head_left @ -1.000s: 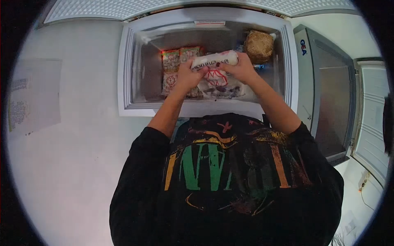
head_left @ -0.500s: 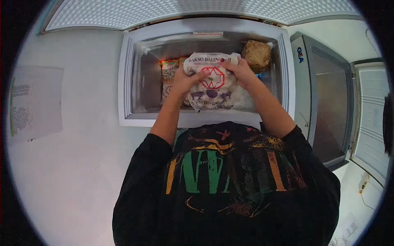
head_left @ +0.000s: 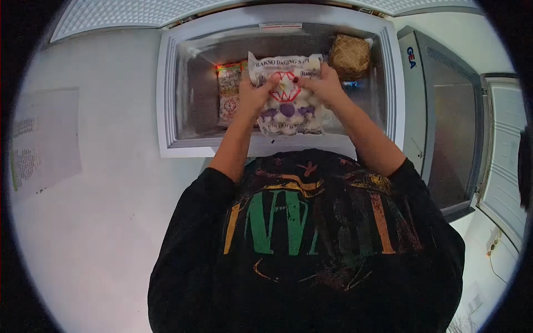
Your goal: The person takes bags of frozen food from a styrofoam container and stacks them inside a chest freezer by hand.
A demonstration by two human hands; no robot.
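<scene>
A white printed plastic bag of meatballs [head_left: 288, 114], lettered "BAKSO DAGING SAPI", is held over the inside of the open chest freezer [head_left: 191, 151]. My left hand [head_left: 256, 94] grips its left side, thumb across the front by the red emblem. On the right side my right hand [head_left: 326, 87] grips it the same way, thumb pointing inward. The fingers behind the bag are hidden. Pale round lumps show through the clear lower part. Left of the bag, other printed food packs [head_left: 229, 91] lie in the freezer, partly covered by my left hand and forearm.
A woven box-like basket [head_left: 350, 57] sits in the freezer's back right corner, with something blue just below it. The raised freezer lid [head_left: 122, 16] spans the top. A second GEA freezer [head_left: 452, 122] stands at right. A paper sheet [head_left: 47, 139] is on the white surface at left.
The bag's top has straightened out, so more of its lettering shows. My right thumb has slid down and inward to the emblem. The whole view has shifted slightly.
</scene>
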